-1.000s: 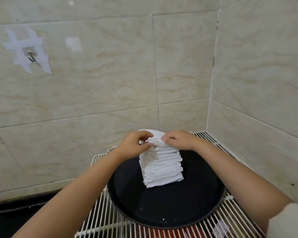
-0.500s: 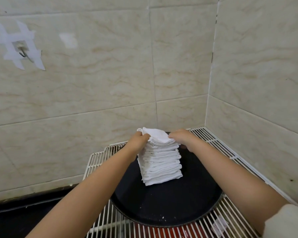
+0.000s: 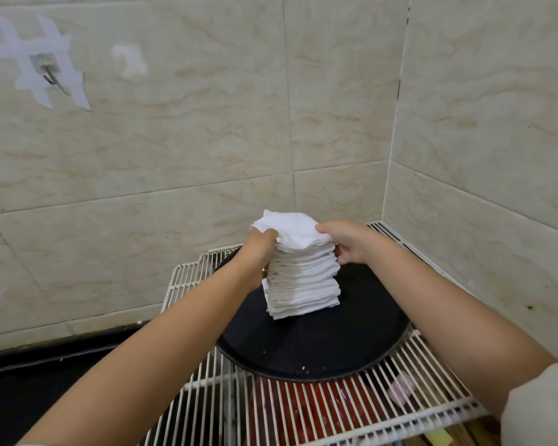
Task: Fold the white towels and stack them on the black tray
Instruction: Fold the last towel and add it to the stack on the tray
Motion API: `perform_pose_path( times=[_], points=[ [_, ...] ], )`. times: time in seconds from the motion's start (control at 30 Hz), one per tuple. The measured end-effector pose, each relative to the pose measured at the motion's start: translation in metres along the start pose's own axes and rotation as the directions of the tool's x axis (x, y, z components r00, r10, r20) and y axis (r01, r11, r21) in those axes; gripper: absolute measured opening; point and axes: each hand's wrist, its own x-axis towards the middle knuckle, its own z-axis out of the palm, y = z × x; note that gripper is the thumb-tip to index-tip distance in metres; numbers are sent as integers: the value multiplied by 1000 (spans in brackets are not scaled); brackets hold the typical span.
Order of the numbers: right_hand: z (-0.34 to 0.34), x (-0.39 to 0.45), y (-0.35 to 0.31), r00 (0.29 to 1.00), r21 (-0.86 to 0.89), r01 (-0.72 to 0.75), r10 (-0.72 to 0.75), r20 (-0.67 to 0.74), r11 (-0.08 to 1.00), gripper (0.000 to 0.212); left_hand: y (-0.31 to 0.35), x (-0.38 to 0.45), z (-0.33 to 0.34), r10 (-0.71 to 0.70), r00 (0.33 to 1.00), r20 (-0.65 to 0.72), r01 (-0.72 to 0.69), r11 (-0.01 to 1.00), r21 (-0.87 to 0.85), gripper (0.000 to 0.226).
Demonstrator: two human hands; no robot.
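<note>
We note the towel stack (image 3: 303,278) sits on the tray's (image 3: 319,349) far half, near half bare. Tray rests on a wire rack (image 3: 432,375) in a tiled corner; walls close behind & to the right. Left hand (image 3: 260,246) and right hand (image 3: 345,241) pinch the top towel (image 3: 292,228) at opposite edges. Left fingertips hidden behind the stack. Red items under rack unclear.

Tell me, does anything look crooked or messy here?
A little. The top towel sits skewed on the towel stack, its corner poking out toward the wall while both hands hold it. The stack stands off-centre on the black tray, which has white specks. On the wall, a hook is held up by crossed tape strips.
</note>
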Motion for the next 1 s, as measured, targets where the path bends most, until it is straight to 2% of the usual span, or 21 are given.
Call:
perform_pose_path(
  times=[0.1, 0.2, 0.33, 0.43, 0.6, 0.7, 0.73, 0.8, 0.83, 0.93, 1.0],
  points=[
    [0, -7, 11, 1000, -70, 1, -2, -12, 998, 24, -13, -11, -4, -57, 998, -6, 57, 998, -2, 14],
    [4, -11, 26, 999, -125, -34, 31, -31, 992, 20, -22, -14, -6, -110, 993, -32, 110, 994, 1, 23],
    [9, -14, 40, 995, -195, -74, 60, -74, 978, 21, -32, -13, -7, -153, 986, -64, 155, 988, 25, 25],
    [13, -19, 45, 991, -326, -96, 59, -121, 941, 30, -38, -17, -8, -184, 980, -82, 188, 981, 52, 24],
    [12, -25, 31, 994, -376, -4, -38, -105, 926, 41, -28, -24, -8, -221, 971, -90, 222, 975, 3, 29],
    [11, -27, 26, 987, -467, 65, -126, -101, 882, 45, -24, -22, -8, -165, 983, -84, 166, 986, 9, 25],
    [11, -27, 25, 983, -471, 102, -161, -86, 876, 38, -22, -23, -9, -130, 987, -91, 132, 991, 6, 22],
    [11, -27, 25, 971, -465, 156, -223, -92, 871, 21, -19, -23, -10, -83, 991, -104, 83, 997, -8, 34],
    [11, -26, 25, 964, -461, 165, -242, -111, 872, 27, -19, -20, -11, -63, 993, -98, 63, 998, 3, 34],
    [12, -24, 26, 955, -460, 163, -257, -148, 873, 42, -18, -16, -13, -3, 996, -86, 9, 998, 68, 15],
    [12, -22, 25, 949, -407, 176, -265, -173, 896, 44, -15, -12, -16, 34, 993, -114, -22, 995, 99, 24]
  ],
)
